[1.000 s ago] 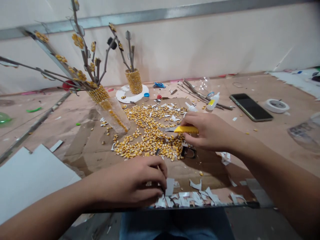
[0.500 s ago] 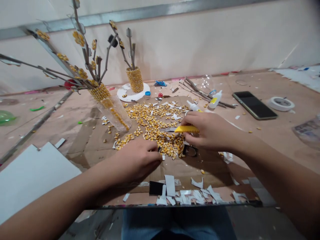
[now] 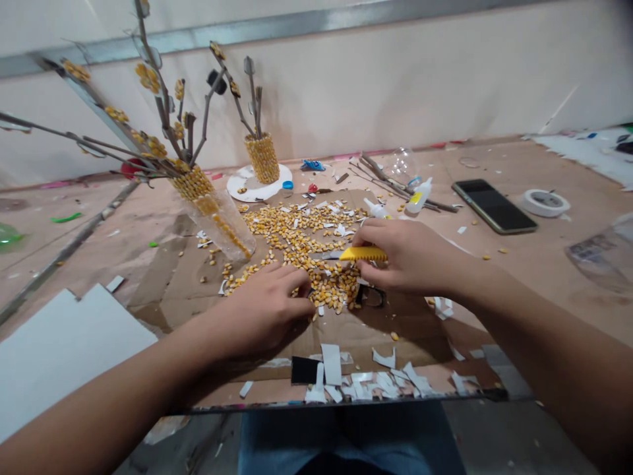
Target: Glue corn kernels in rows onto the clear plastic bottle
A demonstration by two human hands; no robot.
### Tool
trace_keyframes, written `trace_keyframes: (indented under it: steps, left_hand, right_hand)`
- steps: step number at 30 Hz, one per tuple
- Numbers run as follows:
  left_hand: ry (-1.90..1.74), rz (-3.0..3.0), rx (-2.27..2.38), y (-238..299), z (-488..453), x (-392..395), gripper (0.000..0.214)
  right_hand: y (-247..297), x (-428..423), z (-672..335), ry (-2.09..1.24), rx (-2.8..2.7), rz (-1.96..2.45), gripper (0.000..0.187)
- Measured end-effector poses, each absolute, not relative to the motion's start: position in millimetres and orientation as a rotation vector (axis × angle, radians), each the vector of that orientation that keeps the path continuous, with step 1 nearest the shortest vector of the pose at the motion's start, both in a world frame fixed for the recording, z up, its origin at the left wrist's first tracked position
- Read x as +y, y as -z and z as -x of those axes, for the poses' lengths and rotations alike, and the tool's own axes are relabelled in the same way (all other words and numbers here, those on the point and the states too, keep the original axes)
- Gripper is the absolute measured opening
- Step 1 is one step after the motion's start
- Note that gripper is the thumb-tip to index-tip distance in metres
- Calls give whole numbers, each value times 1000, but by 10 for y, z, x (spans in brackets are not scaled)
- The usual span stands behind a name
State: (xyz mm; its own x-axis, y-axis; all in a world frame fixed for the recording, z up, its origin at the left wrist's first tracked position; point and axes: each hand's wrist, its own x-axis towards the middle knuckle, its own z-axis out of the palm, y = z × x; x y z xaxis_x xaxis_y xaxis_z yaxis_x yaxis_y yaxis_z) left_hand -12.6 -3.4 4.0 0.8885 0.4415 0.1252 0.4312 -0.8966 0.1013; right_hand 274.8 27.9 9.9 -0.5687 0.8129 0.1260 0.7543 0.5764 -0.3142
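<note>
On a brown cardboard sheet (image 3: 346, 333), loose corn kernels (image 3: 287, 227) lie in a patch just beyond a person's left hand and beneath the right. The right hand (image 3: 403, 254) is closed around a yellow cutter (image 3: 363, 253), its blade bare over the kernels and pointing left. The left hand (image 3: 274, 300) is low at the patch's near edge, fingers curled; whether they pinch anything cannot be told. With the hands this near, a slip of the right could nick the left fingers. Beyond the left hand, a clear container (image 3: 232, 231), partly kernel-covered and crowded with branches (image 3: 190, 132), looks top-heavy; a bump might topple it. A careless sweep could scatter kernels among the white paper scraps (image 3: 386, 384).
</note>
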Motion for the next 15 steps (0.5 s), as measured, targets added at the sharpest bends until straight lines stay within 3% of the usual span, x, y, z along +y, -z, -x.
trace_keyframes:
  steps: [15]
  left_hand:
    - [-93, -2867, 664, 58, 106, -31, 16]
  right_hand:
    - [-123, 273, -2741, -334, -2459, 1323, 18]
